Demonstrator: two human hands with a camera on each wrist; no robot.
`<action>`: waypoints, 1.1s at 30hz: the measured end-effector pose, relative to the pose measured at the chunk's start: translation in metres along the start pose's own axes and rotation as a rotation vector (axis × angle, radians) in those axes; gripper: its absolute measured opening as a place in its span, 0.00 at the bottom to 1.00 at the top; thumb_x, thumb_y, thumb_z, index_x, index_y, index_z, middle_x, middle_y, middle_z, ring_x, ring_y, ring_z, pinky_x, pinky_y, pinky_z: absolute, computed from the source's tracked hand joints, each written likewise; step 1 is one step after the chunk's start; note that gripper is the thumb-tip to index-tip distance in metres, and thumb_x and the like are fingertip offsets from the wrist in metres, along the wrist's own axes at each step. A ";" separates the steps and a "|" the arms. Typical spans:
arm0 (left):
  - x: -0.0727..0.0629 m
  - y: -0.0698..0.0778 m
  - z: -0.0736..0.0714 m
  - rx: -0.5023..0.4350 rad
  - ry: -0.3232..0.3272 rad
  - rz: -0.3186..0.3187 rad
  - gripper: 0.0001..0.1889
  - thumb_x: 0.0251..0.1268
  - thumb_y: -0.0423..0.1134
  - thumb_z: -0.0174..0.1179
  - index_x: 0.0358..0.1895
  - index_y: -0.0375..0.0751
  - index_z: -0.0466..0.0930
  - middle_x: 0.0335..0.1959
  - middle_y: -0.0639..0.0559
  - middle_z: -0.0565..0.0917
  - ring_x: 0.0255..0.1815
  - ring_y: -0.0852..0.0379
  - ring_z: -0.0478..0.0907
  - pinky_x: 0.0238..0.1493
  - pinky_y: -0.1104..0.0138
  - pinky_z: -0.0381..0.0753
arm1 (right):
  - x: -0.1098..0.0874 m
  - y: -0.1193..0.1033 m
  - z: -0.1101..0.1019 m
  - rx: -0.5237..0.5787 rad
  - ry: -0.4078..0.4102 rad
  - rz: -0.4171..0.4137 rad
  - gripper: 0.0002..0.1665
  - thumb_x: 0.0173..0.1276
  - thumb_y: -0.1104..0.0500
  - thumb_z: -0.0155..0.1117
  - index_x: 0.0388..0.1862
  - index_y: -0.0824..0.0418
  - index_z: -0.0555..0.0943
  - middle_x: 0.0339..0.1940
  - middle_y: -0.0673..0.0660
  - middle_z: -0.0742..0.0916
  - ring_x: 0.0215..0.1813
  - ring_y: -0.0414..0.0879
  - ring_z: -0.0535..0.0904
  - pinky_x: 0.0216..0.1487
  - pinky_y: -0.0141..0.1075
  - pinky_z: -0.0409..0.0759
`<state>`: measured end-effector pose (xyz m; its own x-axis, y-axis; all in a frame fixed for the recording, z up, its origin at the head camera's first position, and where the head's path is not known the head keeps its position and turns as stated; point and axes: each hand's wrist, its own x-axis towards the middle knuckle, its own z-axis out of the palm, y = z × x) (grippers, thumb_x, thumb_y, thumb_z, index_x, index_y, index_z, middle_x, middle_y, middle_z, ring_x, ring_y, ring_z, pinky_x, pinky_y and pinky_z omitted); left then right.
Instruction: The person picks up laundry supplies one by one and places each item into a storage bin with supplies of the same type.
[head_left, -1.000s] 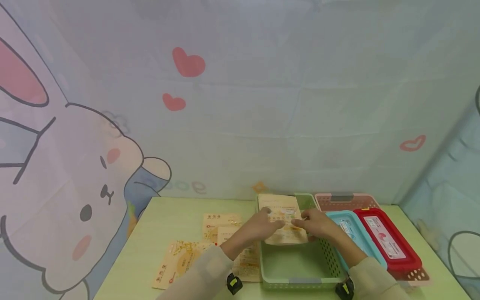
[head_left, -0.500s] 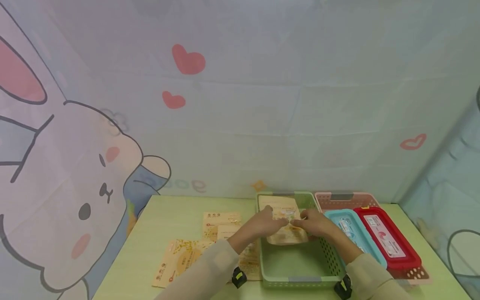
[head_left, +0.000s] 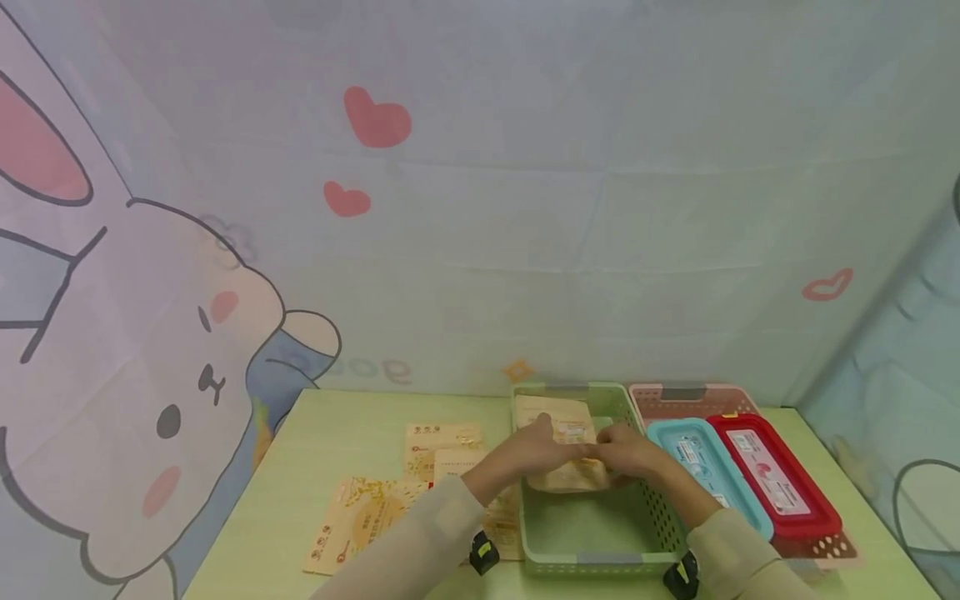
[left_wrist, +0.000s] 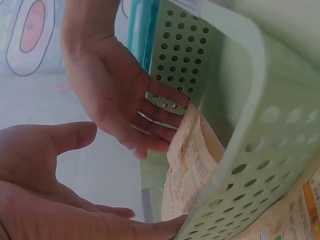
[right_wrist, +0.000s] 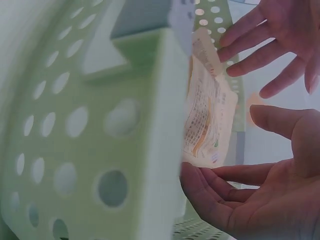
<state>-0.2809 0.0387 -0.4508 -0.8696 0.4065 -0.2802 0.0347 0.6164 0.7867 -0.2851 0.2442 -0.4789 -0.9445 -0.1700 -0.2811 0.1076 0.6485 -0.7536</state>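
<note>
A tan paper packet [head_left: 555, 407] with printed text stands in the far part of the green basket [head_left: 600, 527]. My left hand [head_left: 531, 450] and right hand [head_left: 632, 452] are over it in the head view, thumbs close together. In the left wrist view, the right hand's fingertips [left_wrist: 175, 122] are at the packet's edge, while the left hand [left_wrist: 55, 185] has its thumb spread away. From the right wrist view, the right hand's fingers meet the packet's [right_wrist: 212, 115] lower edge with the thumb apart. The left hand's spread fingers [right_wrist: 255, 62] are near its other side.
Several similar packets [head_left: 367, 525] lie on the pale green table [head_left: 262, 517] left of the basket. To the right, a blue-lidded box [head_left: 712, 475] and a red-lidded box [head_left: 776, 475] rest in a pink basket [head_left: 738, 404]. A printed cloth [head_left: 480, 292] hangs behind.
My hands have drawn closer together over the packet, thumbs now meeting in the head view. The packet sits slightly lower in the basket, and the thumbs no longer press its front.
</note>
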 end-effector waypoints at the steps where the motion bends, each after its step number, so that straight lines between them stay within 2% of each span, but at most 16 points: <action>1: 0.000 0.000 0.000 -0.016 0.001 0.001 0.55 0.73 0.64 0.63 0.85 0.29 0.46 0.85 0.33 0.54 0.82 0.34 0.58 0.76 0.43 0.67 | 0.000 0.000 0.000 0.003 0.003 0.003 0.23 0.80 0.51 0.64 0.26 0.56 0.70 0.21 0.50 0.69 0.23 0.42 0.63 0.37 0.46 0.87; 5: 0.001 0.001 0.001 -0.107 0.001 0.010 0.58 0.69 0.60 0.69 0.84 0.27 0.45 0.84 0.30 0.54 0.83 0.32 0.56 0.78 0.43 0.64 | 0.002 0.002 0.002 0.012 0.005 0.013 0.22 0.80 0.51 0.65 0.26 0.58 0.71 0.20 0.50 0.69 0.24 0.43 0.64 0.37 0.46 0.87; 7: 0.002 0.000 0.002 -0.132 0.005 0.011 0.58 0.68 0.60 0.70 0.85 0.28 0.45 0.83 0.30 0.56 0.82 0.32 0.58 0.76 0.42 0.66 | 0.001 0.003 0.003 0.017 0.000 0.020 0.20 0.79 0.50 0.66 0.33 0.64 0.77 0.24 0.52 0.73 0.27 0.45 0.69 0.39 0.47 0.88; 10: 0.002 -0.001 0.004 -0.131 0.004 0.014 0.56 0.71 0.59 0.67 0.85 0.30 0.44 0.83 0.31 0.57 0.80 0.33 0.61 0.73 0.41 0.69 | 0.000 0.003 0.002 0.046 -0.007 0.029 0.27 0.79 0.50 0.66 0.55 0.77 0.80 0.42 0.63 0.82 0.42 0.52 0.80 0.45 0.51 0.89; 12: 0.001 -0.002 0.005 -0.126 0.000 0.013 0.55 0.73 0.60 0.66 0.86 0.32 0.44 0.83 0.32 0.58 0.79 0.33 0.64 0.71 0.40 0.72 | -0.001 0.002 0.001 0.069 -0.019 0.032 0.35 0.79 0.50 0.66 0.66 0.80 0.74 0.57 0.70 0.81 0.54 0.60 0.81 0.49 0.54 0.88; 14: 0.001 -0.002 0.005 -0.119 -0.005 0.016 0.54 0.74 0.61 0.65 0.86 0.33 0.44 0.83 0.32 0.58 0.79 0.33 0.64 0.70 0.40 0.72 | -0.001 0.001 0.000 0.085 -0.028 0.034 0.39 0.79 0.49 0.66 0.71 0.80 0.70 0.67 0.74 0.77 0.61 0.65 0.79 0.52 0.56 0.87; 25: 0.001 -0.005 0.004 -0.098 -0.028 0.024 0.50 0.77 0.60 0.61 0.86 0.33 0.47 0.81 0.32 0.62 0.77 0.33 0.67 0.68 0.39 0.74 | -0.004 -0.003 0.001 0.093 -0.060 0.019 0.37 0.82 0.51 0.63 0.75 0.78 0.68 0.71 0.75 0.75 0.67 0.72 0.76 0.56 0.58 0.85; 31: -0.001 -0.009 0.004 -0.120 -0.075 0.069 0.52 0.73 0.57 0.67 0.83 0.27 0.50 0.83 0.30 0.56 0.79 0.31 0.62 0.72 0.38 0.70 | -0.004 -0.007 0.001 0.078 -0.064 0.006 0.40 0.81 0.48 0.64 0.73 0.78 0.69 0.68 0.73 0.78 0.65 0.68 0.79 0.55 0.58 0.86; 33: -0.002 -0.010 0.004 -0.107 -0.083 0.076 0.52 0.72 0.55 0.68 0.83 0.26 0.51 0.83 0.30 0.57 0.79 0.31 0.63 0.71 0.39 0.71 | -0.005 -0.008 0.002 0.071 -0.066 -0.005 0.39 0.81 0.46 0.64 0.72 0.78 0.71 0.65 0.71 0.80 0.63 0.65 0.81 0.55 0.58 0.86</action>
<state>-0.2779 0.0345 -0.4598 -0.8228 0.5062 -0.2584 0.0422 0.5079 0.8604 -0.2808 0.2384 -0.4720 -0.9228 -0.2234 -0.3140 0.1267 0.5936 -0.7947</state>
